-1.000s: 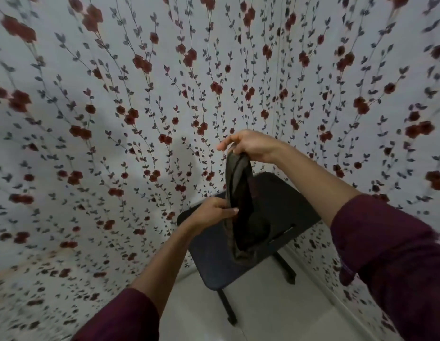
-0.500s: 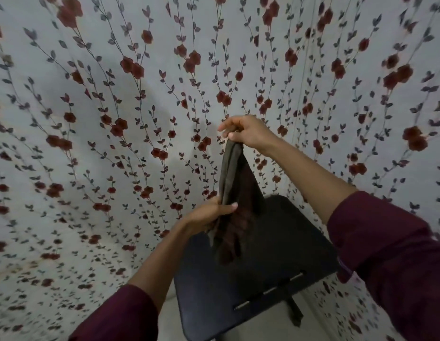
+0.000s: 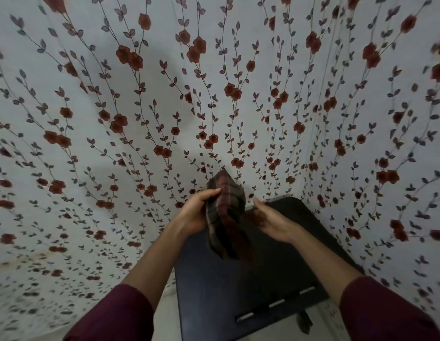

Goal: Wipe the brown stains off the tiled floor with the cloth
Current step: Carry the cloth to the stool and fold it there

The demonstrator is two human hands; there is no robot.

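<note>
A dark brown checked cloth (image 3: 225,217) hangs bunched above a black stool. My left hand (image 3: 196,212) grips it near its upper part, thumb across the front. My right hand (image 3: 273,221) is just to the right of the cloth, palm turned toward it with fingers spread, holding nothing. Both forearms come up from maroon sleeves at the bottom corners. Only a thin strip of pale floor (image 3: 167,313) shows beside the stool; no brown stains are in view.
The black stool (image 3: 251,286) stands in the corner right below my hands, with a slot along its near edge. Walls with red flower and leaf wallpaper (image 3: 140,119) close in on the left, front and right.
My right hand has let go of the cloth's top and dropped beside it. My left hand now holds the cloth alone. The view has moved closer over the stool.
</note>
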